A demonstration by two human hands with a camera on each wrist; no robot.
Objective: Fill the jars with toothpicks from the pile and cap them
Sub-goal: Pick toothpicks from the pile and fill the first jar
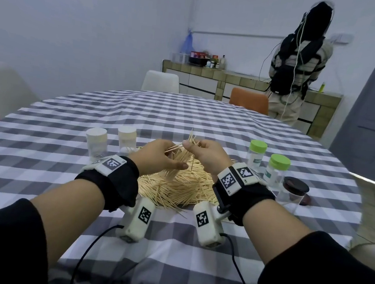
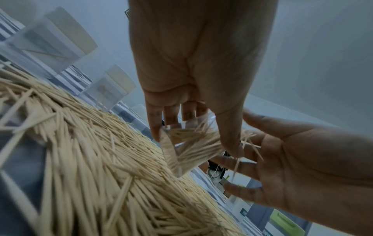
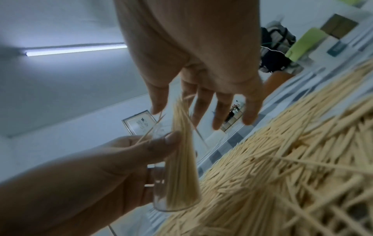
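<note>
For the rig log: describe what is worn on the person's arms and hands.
Both hands, left hand and right hand, are bare. Each wrist carries a black fabric wrist wrap topped by white blocks printed with black square-code markers. A white box-shaped wrist camera with a black cable hangs under each. Black long sleeves cover the forearms.

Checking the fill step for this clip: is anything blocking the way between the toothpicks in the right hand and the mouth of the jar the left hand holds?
Nothing visible does. The left hand grips the clear jar over the pile, lidless, and the right hand holds its toothpicks right at the mouth, some already inside.
</note>
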